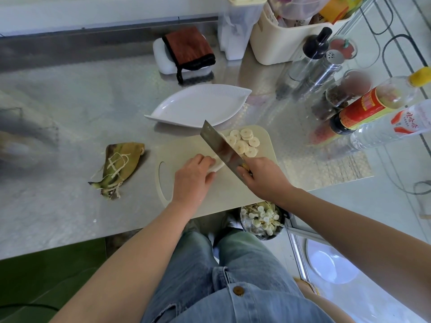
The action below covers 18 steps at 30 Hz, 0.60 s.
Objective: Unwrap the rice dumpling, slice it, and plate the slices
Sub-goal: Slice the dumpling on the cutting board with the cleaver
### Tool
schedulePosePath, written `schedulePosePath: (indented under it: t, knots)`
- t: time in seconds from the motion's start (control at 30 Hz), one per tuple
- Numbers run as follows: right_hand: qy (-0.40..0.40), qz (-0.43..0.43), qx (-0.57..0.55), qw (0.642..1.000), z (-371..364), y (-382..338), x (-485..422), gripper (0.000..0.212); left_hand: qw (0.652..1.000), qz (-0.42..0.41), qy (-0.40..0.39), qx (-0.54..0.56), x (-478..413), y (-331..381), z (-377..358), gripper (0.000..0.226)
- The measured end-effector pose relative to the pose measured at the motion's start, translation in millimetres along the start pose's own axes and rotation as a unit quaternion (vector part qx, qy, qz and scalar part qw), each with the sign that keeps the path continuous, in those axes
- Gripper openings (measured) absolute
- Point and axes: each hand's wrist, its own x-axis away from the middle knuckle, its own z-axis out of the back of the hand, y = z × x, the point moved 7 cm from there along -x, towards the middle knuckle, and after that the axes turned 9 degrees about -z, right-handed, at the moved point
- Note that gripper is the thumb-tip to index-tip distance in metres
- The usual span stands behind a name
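On the cream cutting board [261, 183] my left hand [193, 176] holds down the pale, peeled rice dumpling [218, 166], its fingers curled over it. My right hand [263, 176] grips the handle of a cleaver [220, 145], whose blade stands across the dumpling just right of my left fingers. Several round white slices [245, 142] lie in a loose pile on the board's far right part, beyond the blade. The white leaf-shaped plate [198, 106] sits behind the board with nothing on it. The discarded leaf wrapper with its string [119, 166] lies on the steel counter left of the board.
Bottles, a shaker and jars [363, 106] crowd the counter to the right. A cream bin [289, 36] and a brown cloth on a white block [189, 50] stand at the back. Below the counter edge a bowl of scraps [261, 220] sits near my knees.
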Motion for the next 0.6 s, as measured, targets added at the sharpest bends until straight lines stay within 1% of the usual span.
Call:
schedulePosePath:
  t: [0.23,0.47,0.6]
  knots:
    - [-0.047,-0.041,0.019,0.998,-25.4,10.6,-2.4,0.024,1.0,0.008,-0.013,0.01,0.6,-1.6,-3.1,0.026]
    - [0.0,-0.026,-0.029,0.999,-10.1,10.8,-0.5,0.026,1.0,0.003,-0.012,0.011,2.6,-3.3,-0.9,0.026]
    - [0.01,-0.003,-0.015,1.0,0.7,4.1,-0.8,0.023,1.0,-0.007,-0.009,0.01,3.4,-2.2,0.1,0.026]
